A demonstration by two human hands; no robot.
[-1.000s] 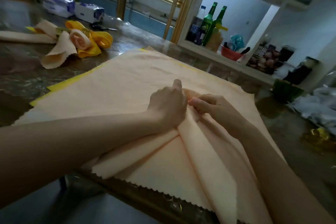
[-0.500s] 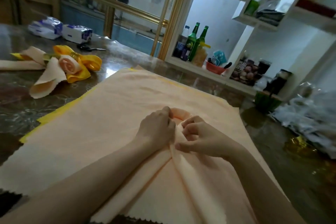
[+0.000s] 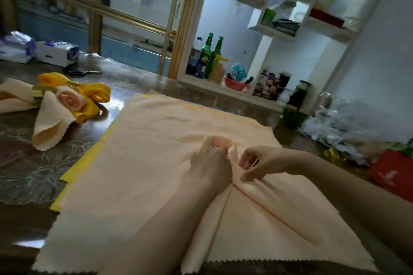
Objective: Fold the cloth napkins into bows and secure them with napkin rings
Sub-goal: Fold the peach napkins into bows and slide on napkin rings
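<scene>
Head view puts the peach cloth napkin with zigzag-cut edges [image 3: 145, 174] across the middle of the frame on the dark patterned surface [image 3: 33, 174], with a yellow napkin [image 3: 73, 176] peeking out along its left edge. Your left grip [image 3: 209, 167] is curled round a small rolled gather at the cloth's centre, and your right grip [image 3: 259, 163] pinches a pleat just beside it. You seem early in gathering the bow's middle. Next, bunch the pleats evenly, then fetch a ring like the gold napkin ring [image 3: 73, 84] at upper left.
</scene>
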